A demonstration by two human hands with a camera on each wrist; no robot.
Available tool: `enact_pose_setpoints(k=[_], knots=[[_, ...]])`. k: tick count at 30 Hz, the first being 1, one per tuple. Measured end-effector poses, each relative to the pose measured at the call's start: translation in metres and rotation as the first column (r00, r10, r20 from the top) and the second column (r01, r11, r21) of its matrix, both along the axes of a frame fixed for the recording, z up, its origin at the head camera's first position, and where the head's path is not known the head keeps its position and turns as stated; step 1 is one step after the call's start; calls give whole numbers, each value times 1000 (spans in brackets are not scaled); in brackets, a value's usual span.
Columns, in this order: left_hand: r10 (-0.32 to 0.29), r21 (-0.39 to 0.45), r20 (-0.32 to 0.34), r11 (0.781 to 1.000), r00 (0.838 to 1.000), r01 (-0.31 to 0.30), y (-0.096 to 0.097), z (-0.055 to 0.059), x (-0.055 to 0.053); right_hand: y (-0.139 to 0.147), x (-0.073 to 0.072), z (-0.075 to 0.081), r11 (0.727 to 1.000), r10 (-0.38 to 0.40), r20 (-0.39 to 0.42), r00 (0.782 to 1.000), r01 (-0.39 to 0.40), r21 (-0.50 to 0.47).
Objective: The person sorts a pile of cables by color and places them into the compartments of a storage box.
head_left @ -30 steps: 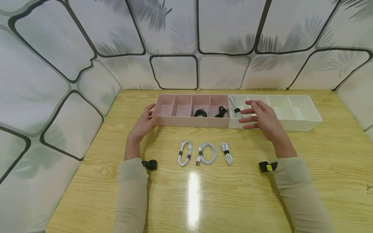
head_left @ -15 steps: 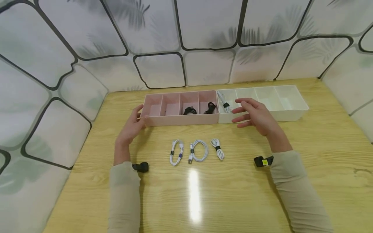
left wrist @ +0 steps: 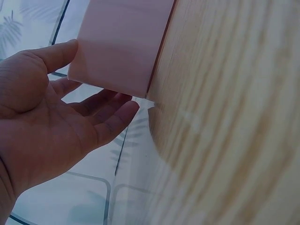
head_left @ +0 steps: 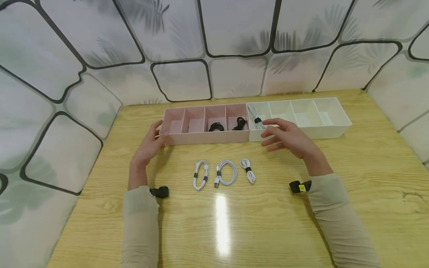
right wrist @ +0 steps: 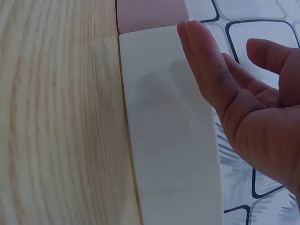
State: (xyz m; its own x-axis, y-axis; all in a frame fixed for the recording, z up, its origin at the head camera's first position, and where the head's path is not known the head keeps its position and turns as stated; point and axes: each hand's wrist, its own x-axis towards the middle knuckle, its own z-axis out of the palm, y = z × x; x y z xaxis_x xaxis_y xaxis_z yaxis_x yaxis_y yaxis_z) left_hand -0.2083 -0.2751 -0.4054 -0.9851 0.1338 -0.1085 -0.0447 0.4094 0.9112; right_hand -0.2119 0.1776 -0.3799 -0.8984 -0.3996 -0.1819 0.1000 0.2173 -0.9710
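Pink box (head_left: pixel 207 139), touched at its left end by relaxed, open fingers of the left hand (head_left: pixel 145 148), perhaps to steady it. On the table (head_left: pixel 261 223), three white cables (head_left: pixel 218 173), banded, presumably against tangling. Behind, two black cables (head_left: pixel 216 127) in the pink box's two right-hand compartments, apparently grouped by colour. Beyond, one white cable (head_left: pixel 257 120) in the white box's (head_left: pixel 315 132) leftmost compartment; alongside, the right hand (head_left: pixel 289 139), fingers open, gripping nothing, contact unclear.
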Motion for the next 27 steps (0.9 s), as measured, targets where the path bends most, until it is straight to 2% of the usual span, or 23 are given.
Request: enact_pose_setpoints(k=[8,19,26,27], knots=[[10,-1,4,1000,1000,-10,-1,1,0,-4,0,-2,999,36,-4,999,-36,20],[15,11,26,1000,1000,-16,0,1,-1,-8,3,-3,987,104,-5,995,-103,120],[15,20,55,1000,998,-16,14,31,13,-13,7,3,973,132,29,991,-135,190],[14,20,51,1000,999,-15,14,31,14,-14,7,4,971,134,34,990,-138,195]])
